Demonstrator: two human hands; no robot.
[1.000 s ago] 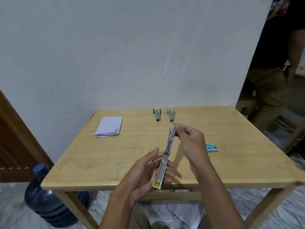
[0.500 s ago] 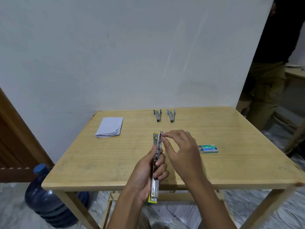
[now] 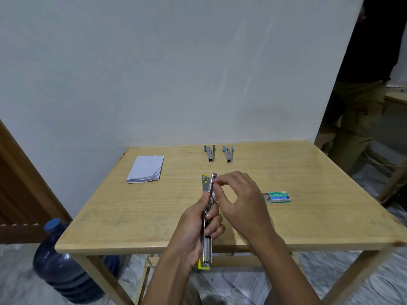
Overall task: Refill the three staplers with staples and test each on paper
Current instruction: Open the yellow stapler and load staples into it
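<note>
My left hand [image 3: 199,225] grips a yellow stapler [image 3: 207,245], swung wide open, above the table's [image 3: 136,216] front edge. My right hand [image 3: 240,201] has its fingertips pinched at the far end of the stapler's metal channel; I cannot tell if a staple strip is between them. A green stapler [image 3: 209,153] and a blue stapler [image 3: 228,154] lie side by side at the table's back. A green staple box [image 3: 278,197], slid partly open, lies right of my hands. A folded stack of white paper [image 3: 146,169] sits at the back left.
A blue water jug [image 3: 63,265] stands on the floor beside the table's left leg. A person in dark clothes [image 3: 361,102] stands past the table's right rear corner. White wall runs behind the table; a wooden door is at far left.
The stapler went from tilted to nearly straight away from me, and my left hand closed round it. My right hand slid its pinched fingertips along the channel's far end.
</note>
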